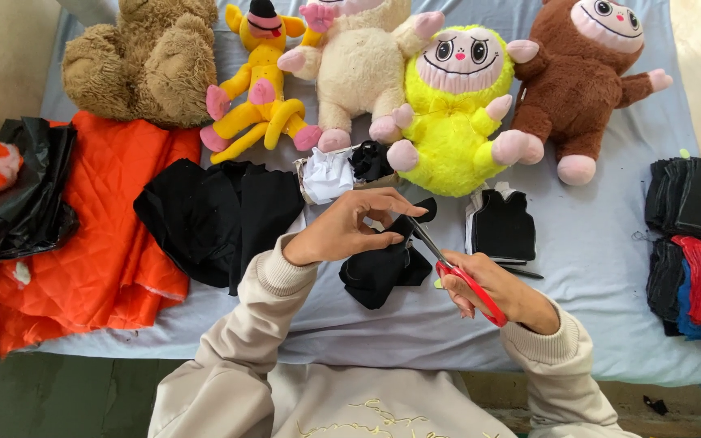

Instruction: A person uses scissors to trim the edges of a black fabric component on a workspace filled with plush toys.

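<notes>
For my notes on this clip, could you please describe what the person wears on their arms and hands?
Both arms wear long beige sweatshirt sleeves with ribbed cuffs at the wrists. The left hand and right hand are bare: no gloves, rings or watch show.

Beige sweatshirt sleeves (pixel 237 341), ribbed cuffs

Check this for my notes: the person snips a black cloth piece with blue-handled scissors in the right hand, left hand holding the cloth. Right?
Not quite: the head view shows the scissors have red handles. The right hand works them; the left hand holds the black cloth piece.
</notes>
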